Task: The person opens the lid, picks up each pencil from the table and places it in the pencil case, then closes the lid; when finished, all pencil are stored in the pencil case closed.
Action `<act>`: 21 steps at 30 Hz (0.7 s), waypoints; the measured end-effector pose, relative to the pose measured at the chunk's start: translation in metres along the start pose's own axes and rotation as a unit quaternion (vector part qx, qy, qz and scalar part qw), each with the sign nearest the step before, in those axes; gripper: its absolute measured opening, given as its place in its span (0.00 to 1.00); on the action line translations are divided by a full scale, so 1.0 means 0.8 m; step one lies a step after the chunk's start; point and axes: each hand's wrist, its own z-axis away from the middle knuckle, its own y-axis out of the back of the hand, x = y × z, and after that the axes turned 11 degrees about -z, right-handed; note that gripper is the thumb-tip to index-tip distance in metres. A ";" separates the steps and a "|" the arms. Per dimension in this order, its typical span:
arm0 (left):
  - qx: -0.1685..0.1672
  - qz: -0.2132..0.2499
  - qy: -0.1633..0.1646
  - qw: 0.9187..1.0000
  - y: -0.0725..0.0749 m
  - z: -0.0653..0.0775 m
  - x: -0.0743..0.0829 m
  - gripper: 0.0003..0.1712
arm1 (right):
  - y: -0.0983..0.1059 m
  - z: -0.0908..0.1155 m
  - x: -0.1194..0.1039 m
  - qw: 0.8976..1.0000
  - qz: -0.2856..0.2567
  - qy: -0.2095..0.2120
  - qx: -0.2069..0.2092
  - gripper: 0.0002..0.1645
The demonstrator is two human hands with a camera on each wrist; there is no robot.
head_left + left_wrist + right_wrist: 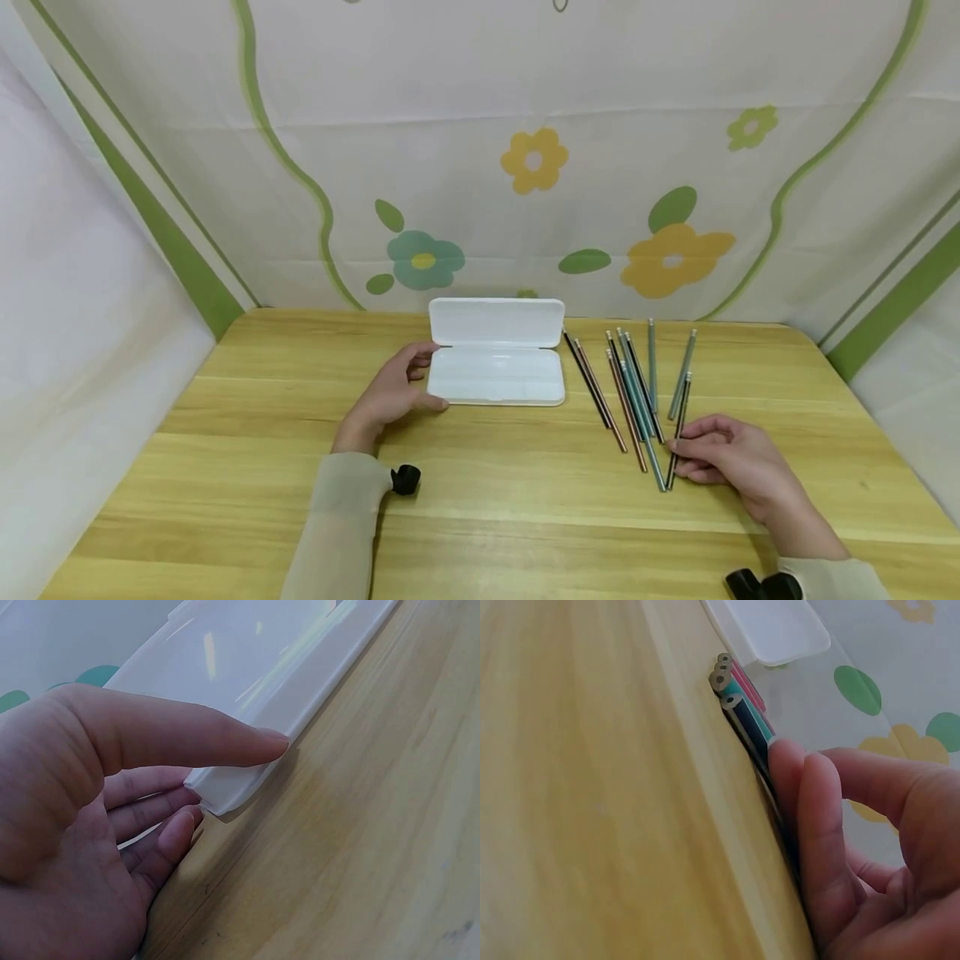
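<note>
A white pencil case (497,377) lies with its lid (497,322) raised at the back; its tray holds nothing. My left hand (390,393) holds the left end of the case. In the left wrist view, the thumb (202,740) lies along the front edge, and the other fingers curl by the end. To the right, my right hand (738,462) pinches a black pencil (683,408) low on its length, close to the table. Dark ends of that pencil (744,724) and its neighbours show in the right wrist view.
Several pencils (636,392) in teal, reddish-brown and black lie loosely fanned between case and right hand. Another teal pencil (682,373) lies just behind that hand. A flower-patterned cloth (465,183) hangs behind the wooden table (510,517).
</note>
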 end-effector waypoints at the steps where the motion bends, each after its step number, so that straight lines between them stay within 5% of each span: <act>1: -0.001 0.000 0.001 1.000 0.000 0.000 0.000 0.54 | 0.000 0.000 0.000 1.000 0.007 -0.002 0.003 0.22; 21: 0.005 -0.001 -0.003 1.000 -0.001 -0.001 -0.002 0.54 | -0.004 0.007 -0.015 0.984 0.165 -0.024 0.060 0.24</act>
